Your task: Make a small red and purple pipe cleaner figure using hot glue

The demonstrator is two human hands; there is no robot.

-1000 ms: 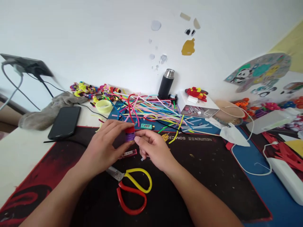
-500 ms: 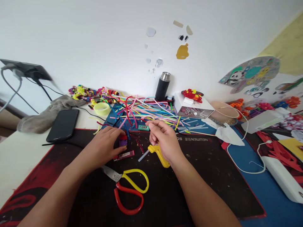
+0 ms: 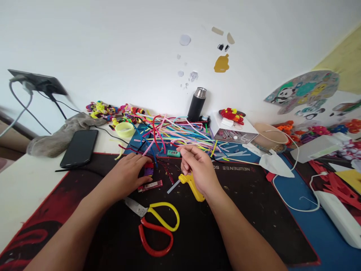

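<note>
My left hand (image 3: 126,173) is over the mat, its fingers and thumb curved around a small purple and red piece (image 3: 148,170), mostly hidden by the fingers. Close below it lies a small pink-red pack (image 3: 150,186). My right hand (image 3: 199,167) is closed in a pinch above a yellow glue gun (image 3: 194,188); whatever the fingertips hold is too small or hidden to tell. A translucent glue stick (image 3: 173,186) juts from the gun. Scissors (image 3: 159,250) with one yellow and one red handle lie nearer me, the blade tips beneath my left wrist.
Many coloured pipe cleaners (image 3: 180,131) are heaped at the back, beside a black thermos (image 3: 196,105) and a white box (image 3: 234,130). A phone (image 3: 79,148) and yellow tape roll (image 3: 125,130) are left. A white power strip (image 3: 338,218) and cables are right.
The whole view has shifted slightly, so everything appears a little further right. Both hands keep nearly the same pose and place over the mat.
</note>
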